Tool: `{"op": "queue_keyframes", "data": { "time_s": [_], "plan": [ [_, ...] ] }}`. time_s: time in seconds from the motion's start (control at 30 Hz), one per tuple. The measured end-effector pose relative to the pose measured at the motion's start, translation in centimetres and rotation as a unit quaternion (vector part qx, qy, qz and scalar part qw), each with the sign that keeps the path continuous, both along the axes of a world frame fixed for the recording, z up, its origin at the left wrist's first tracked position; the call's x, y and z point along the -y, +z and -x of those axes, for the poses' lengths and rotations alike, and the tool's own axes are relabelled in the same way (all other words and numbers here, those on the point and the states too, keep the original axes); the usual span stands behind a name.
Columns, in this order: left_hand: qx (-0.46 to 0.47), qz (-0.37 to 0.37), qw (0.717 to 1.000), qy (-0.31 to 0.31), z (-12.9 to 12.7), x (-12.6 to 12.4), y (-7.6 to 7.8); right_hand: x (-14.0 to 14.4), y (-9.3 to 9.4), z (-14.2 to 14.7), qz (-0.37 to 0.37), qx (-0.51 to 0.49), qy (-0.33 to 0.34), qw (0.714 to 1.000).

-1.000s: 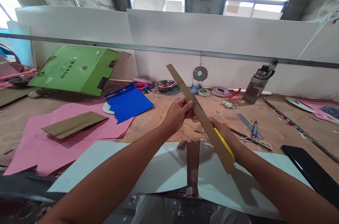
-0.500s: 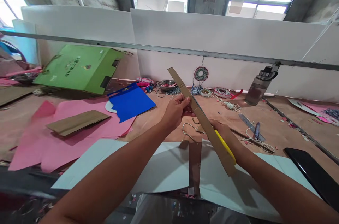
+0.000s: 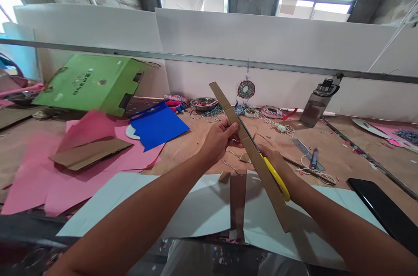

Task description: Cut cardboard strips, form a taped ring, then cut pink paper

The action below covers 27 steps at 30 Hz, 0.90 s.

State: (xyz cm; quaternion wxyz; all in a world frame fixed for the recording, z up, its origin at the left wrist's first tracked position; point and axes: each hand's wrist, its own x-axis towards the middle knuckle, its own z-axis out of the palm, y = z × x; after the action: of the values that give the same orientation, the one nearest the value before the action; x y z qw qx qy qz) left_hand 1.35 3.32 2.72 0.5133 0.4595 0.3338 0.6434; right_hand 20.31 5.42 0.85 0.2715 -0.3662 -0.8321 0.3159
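On the far left of the desk (image 3: 196, 145) a green box (image 3: 88, 84) lies tipped against the white back wall, matte printed card. In front of it sheets of thin pink paper (image 3: 81, 167) overlap loosely, with a folded brown card piece (image 3: 88, 154) on top. Just right of these lies a smooth blue sheet (image 3: 160, 126) with a ragged cut edge.

The left hand (image 3: 218, 139) pinches the strip (image 3: 243, 141) near its middle, thumb on the near face and fingers behind, a closed grip. The strip is a long, narrow band of stiff brown cardboard, held in the air above the desk and slanting from upper left down to lower right, its lower end over the pale paper (image 3: 202, 206) nearest the viewer.

The right hand (image 3: 277, 167) is closed through the yellow handles of the scissors (image 3: 261, 152), whose dark blades run along the strip's right edge. The step in hand looks like a lengthwise cut up the strip, roughly halfway along. Going on would call for the left grip to keep the strip taut and in line with the blades while the right hand opens them and feeds forward.

Behind lie a steel bowl (image 3: 203, 102), beaded cord, a small woven disc (image 3: 246, 89) hung on the wall and coils of patterned tape (image 3: 271, 112). Farther right are a grey bottle (image 3: 318, 102), a pen (image 3: 314, 158) on loose white string, and a glossy black phone (image 3: 382, 213).
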Motion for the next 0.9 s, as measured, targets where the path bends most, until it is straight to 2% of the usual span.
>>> {"op": "queue_keyframes", "data": {
  "time_s": [0.2,0.4,0.6,0.77,0.9],
  "plan": [
    [0.002,0.02,1.0,-0.007,0.5,-0.2,0.2,0.3,0.3,0.1,0.028,-0.017,-0.007,0.999],
    [0.013,0.014,0.998,0.059,1.5,-0.7,0.4,0.2,0.0,0.1,-0.008,0.03,0.011,0.999],
    [0.002,0.009,1.0,0.023,0.3,-0.5,0.0,0.1,0.6,0.2,0.015,0.044,-0.011,0.999],
    [-0.005,0.013,1.0,0.019,0.1,-0.4,0.0,-0.9,-0.4,-0.2,0.034,0.033,-0.017,0.999],
    [-0.004,0.007,1.0,0.019,0.2,-0.2,0.1,-1.3,-1.0,-0.3,0.019,0.024,0.0,1.0]
  ]
}}
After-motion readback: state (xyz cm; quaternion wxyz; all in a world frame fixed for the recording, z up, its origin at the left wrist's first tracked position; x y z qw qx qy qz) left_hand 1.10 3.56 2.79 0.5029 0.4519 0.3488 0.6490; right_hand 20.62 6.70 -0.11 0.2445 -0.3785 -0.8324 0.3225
